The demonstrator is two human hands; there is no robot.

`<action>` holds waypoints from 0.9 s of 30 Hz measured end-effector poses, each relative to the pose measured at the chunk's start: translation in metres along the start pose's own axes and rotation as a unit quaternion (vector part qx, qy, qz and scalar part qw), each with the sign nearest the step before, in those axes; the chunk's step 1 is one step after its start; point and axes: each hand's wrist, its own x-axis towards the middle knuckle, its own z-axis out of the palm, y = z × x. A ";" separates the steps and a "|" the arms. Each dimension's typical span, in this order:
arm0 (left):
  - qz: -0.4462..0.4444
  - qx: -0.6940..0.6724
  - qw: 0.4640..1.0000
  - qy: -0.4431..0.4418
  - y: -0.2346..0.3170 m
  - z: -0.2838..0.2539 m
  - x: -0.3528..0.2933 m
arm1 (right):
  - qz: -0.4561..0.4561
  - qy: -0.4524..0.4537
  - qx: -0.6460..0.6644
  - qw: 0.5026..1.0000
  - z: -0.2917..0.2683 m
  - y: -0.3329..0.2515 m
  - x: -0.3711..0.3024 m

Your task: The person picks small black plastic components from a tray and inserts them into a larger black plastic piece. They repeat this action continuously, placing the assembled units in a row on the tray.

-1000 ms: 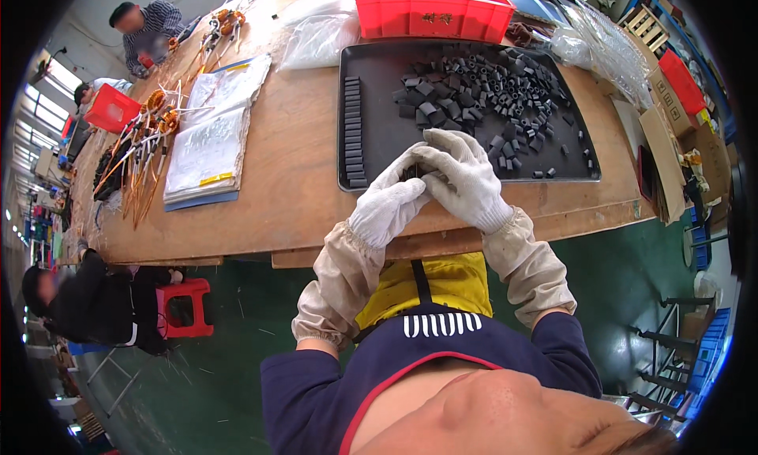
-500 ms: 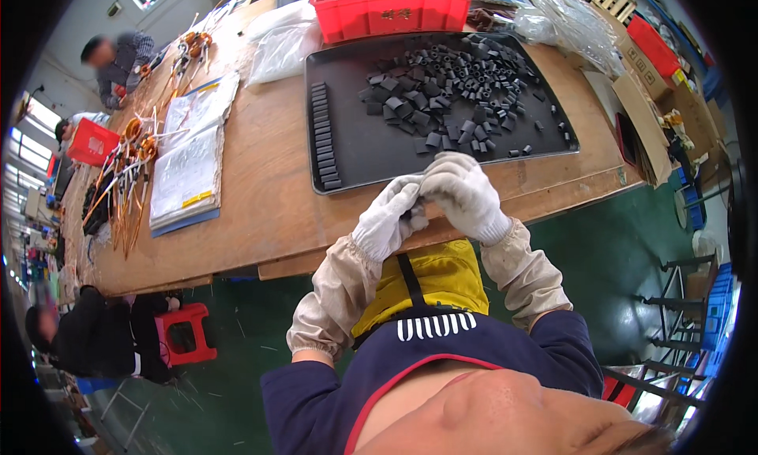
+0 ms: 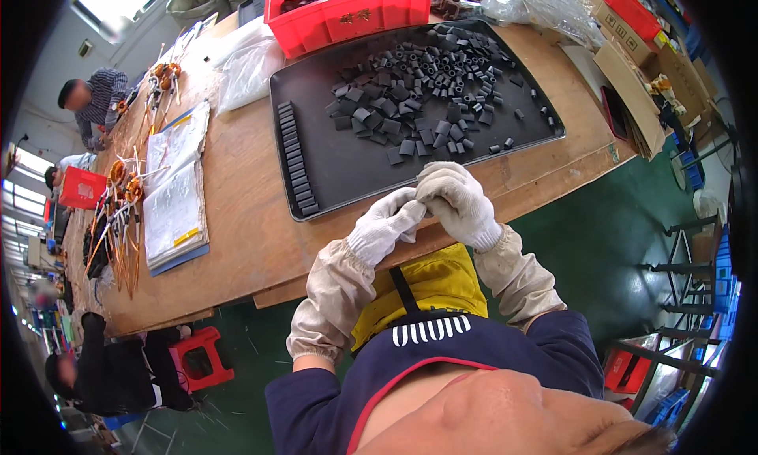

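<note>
My left hand [image 3: 385, 228] and my right hand [image 3: 458, 202], both in white knit gloves, meet fingertip to fingertip over the table's front edge. Their fingers are closed in a pinch; whatever is between them is hidden by the gloves. Just beyond them lies a large black tray [image 3: 335, 179]. Loose short black tube pieces [image 3: 450, 76] are heaped in its middle and far right. Along the tray's left side, more pieces form a neat row [image 3: 293, 157]. A few single ones lie near the right edge.
Behind the tray stands a red bin [image 3: 347, 21], beside clear plastic bags [image 3: 249, 72]. An open document folder [image 3: 175, 202] and copper coils with wires [image 3: 122, 190] are on the left. Cardboard [image 3: 628, 92] leans at the right. Two people sit along the left side.
The view has turned slightly, so the tray and table appear shifted to the left. My hands stay together at the table edge, with the right fingers bent over the left fingertips.
</note>
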 end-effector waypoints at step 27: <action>0.139 -0.185 0.967 0.103 -0.033 -0.025 0.000 | 0.212 -0.102 -0.357 0.904 -0.060 0.098 0.014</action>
